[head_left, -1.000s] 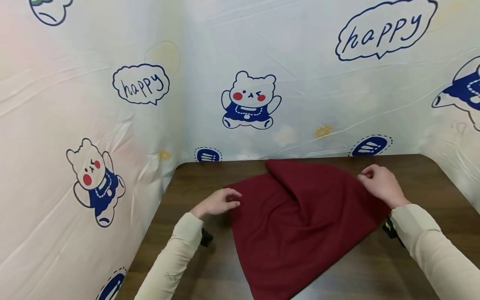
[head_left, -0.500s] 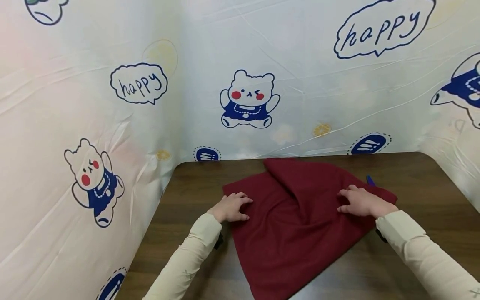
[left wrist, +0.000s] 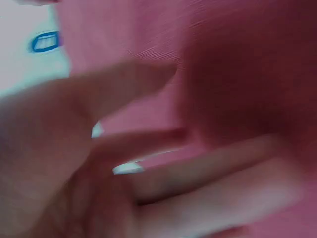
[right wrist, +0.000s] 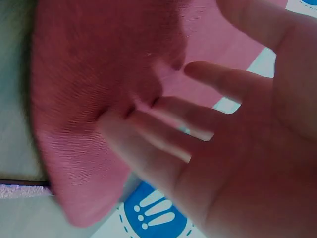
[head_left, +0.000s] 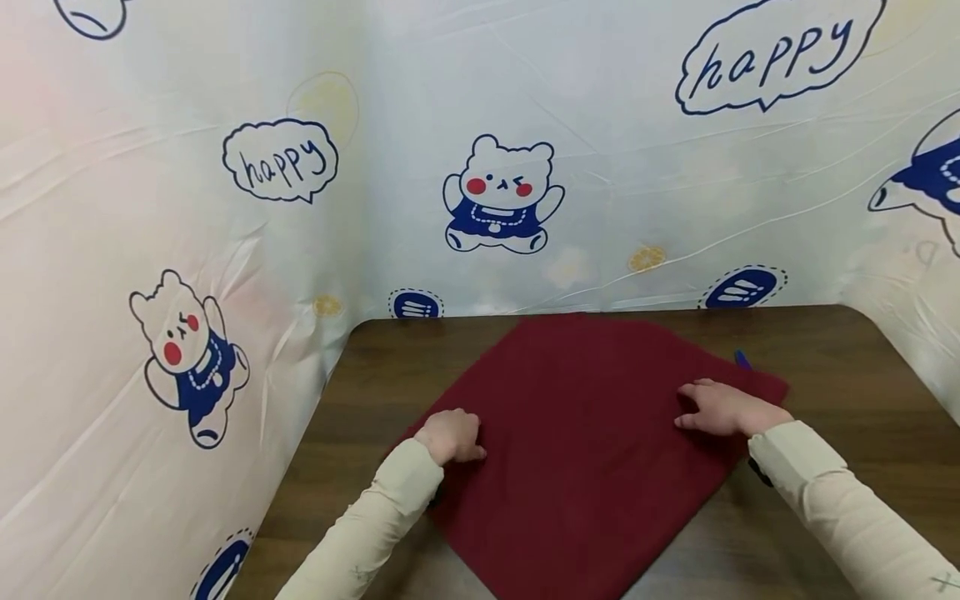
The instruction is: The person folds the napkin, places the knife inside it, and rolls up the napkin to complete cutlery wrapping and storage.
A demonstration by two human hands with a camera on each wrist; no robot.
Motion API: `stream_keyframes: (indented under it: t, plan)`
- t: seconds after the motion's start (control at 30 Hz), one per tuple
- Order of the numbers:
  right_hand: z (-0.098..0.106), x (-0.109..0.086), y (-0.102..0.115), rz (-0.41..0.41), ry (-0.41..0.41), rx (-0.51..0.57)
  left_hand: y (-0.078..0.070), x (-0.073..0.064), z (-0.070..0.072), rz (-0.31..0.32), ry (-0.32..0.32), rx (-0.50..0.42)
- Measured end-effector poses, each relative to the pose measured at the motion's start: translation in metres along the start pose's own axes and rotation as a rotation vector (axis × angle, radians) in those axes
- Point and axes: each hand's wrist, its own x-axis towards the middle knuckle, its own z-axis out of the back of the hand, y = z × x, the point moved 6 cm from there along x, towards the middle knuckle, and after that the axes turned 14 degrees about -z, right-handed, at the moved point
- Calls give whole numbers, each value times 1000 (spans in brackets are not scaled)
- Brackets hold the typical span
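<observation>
A dark red cloth (head_left: pixel 585 467) lies spread over the tabletop, its surface nearly smooth in the head view. On its left part is my left hand (head_left: pixel 452 435); the left wrist view shows that hand's fingers (left wrist: pixel 213 193) blurred and extended over the fabric. Whether they touch it there I cannot tell. My right hand (head_left: pixel 723 408) rests on the cloth's right side, and in the right wrist view its straight fingers (right wrist: pixel 143 148) press small dents into the fabric with their tips. Neither hand pinches the cloth.
A small blue object (head_left: pixel 742 359) sticks out from behind the cloth's right edge, mostly hidden. The brown wooden table (head_left: pixel 847 375) has rounded far corners. Behind and beside it hangs a pale curtain (head_left: pixel 600 167) printed with cartoon bears.
The cloth's left side has been unfolded outward to the left, and its wrinkles have flattened. My right hand came in from the far right edge onto the cloth. The left hand moved nearer.
</observation>
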Motion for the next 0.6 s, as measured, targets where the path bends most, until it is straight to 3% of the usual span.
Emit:
stream_keyframes:
  t: [0.1, 0.2, 0.3, 0.4, 0.5, 0.6]
  plan:
    - [1, -2, 4, 13, -25, 16, -11, -11, 0, -46, 152, -125]
    - [2, -6, 7, -23, -54, -5, -16, -13, -2, -107, 205, -198]
    - [7, -14, 9, -96, -62, -51, -16, -5, 2, -172, 118, -152]
    - [9, -21, 12, -155, -2, -76, -11, 7, 9, -208, 3, -72]
    - [6, -25, 17, -151, 89, -63, -6, 19, 14, -231, -78, -48]
    - [0, -27, 22, -118, 149, -47, -2, 27, 16, -247, -113, -88]
